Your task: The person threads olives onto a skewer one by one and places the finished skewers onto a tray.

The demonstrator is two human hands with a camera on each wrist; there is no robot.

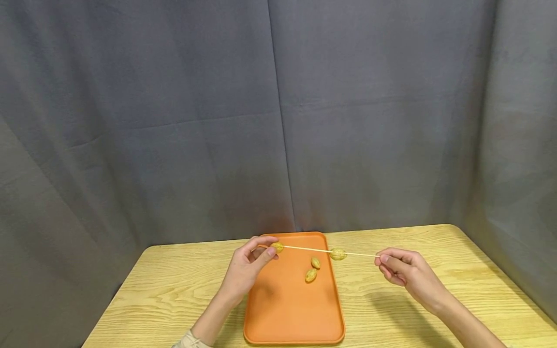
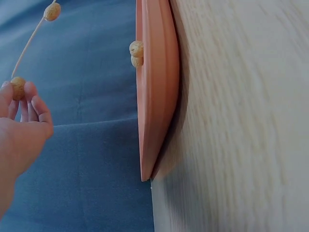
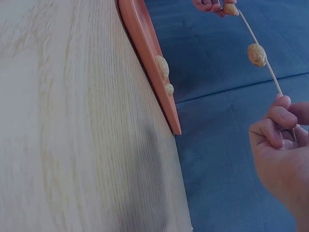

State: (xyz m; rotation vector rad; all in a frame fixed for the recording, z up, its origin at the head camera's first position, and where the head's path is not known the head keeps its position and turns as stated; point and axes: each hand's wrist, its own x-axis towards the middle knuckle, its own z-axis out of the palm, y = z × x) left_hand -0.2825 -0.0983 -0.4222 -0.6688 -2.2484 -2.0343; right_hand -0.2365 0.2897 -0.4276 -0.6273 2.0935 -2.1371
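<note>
In the head view, the left hand (image 1: pixel 243 270) pinches an end lump (image 1: pixel 277 247) between thumb and fingers, with no gap left around it; the right hand (image 1: pixel 406 273) pinches the far end of a thin stick (image 1: pixel 306 249), maybe so it sits steady between both hands; a middle lump (image 1: pixel 338 254) is partway along the stick; two loose lumps (image 1: pixel 311 275) lie close together on the orange tray (image 1: pixel 291 309), perhaps to be easy to reach; the left wrist view shows better that the stick is held up off the tray, and that it meets the end lump; how deep it goes I cannot tell; the right wrist view shows what the head view hides: the stick runs on behind the right hand's curled fingers.
</note>
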